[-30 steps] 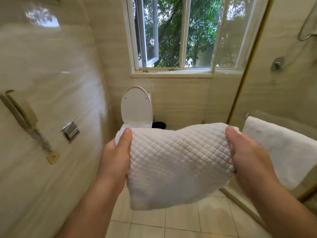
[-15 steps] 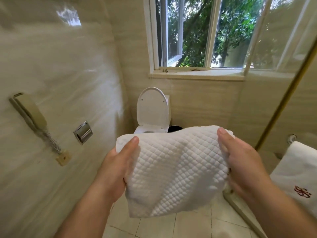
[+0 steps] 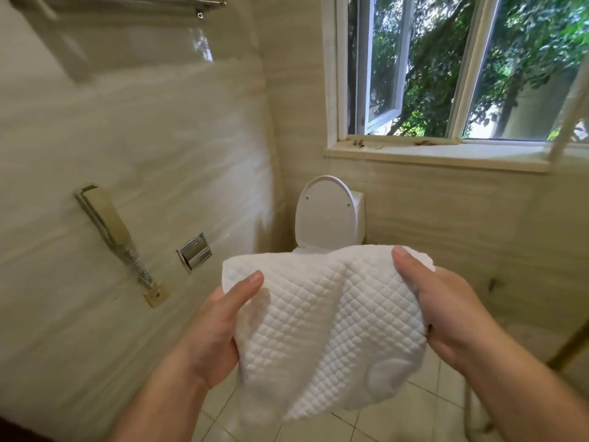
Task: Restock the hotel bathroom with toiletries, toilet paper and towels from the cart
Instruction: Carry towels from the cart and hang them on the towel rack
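While the white quilted towel (image 3: pixel 325 330) hangs in mid-air at the lower centre of the view, both hands have it, 1 on each side. It is bunched and folded over on itself, its top edge humped toward 12 o'clock and its loose lower end drooping toward 6 o'clock, clear of the pale floor tiles (image 3: pixel 414 422) beneath.

Over at the towel's 9 o'clock edge, the left hand (image 3: pixel 216 333) pinches the cloth: the thumb (image 3: pixel 245 290) lies on top, pointing toward 1 o'clock, and the other fingers are tucked under the fabric, out of sight. At the 3 o'clock edge the right hand (image 3: pixel 446 311) does the same in mirror image, its thumb (image 3: pixel 411 266) pressed on the upper corner with the fingers curled behind. Both forearms come in from the bottom corners, at 7 and 5 o'clock.

Straight beyond the towel, at 12 o'clock, stands the toilet (image 3: pixel 325 212) with its white lid upright against the cistern; the towel's top edge covers the bowl.

Up at 1 o'clock, the window (image 3: pixel 446 68) has 1 pane swung outward, green leaves behind it, and the sill (image 3: pixel 439 154) runs below.

On the glossy beige wall at 9 o'clock hangs a cream wall phone (image 3: pixel 108 224), its coiled cord running down to a socket. Just at its 3 o'clock side sits a chrome holder (image 3: pixel 195 251) set into the wall; what it carries cannot be told. At 11 o'clock, along the top edge, a metal rack (image 3: pixel 127 1) shows. A gold rail (image 3: pixel 570 349) slants at 4 o'clock.
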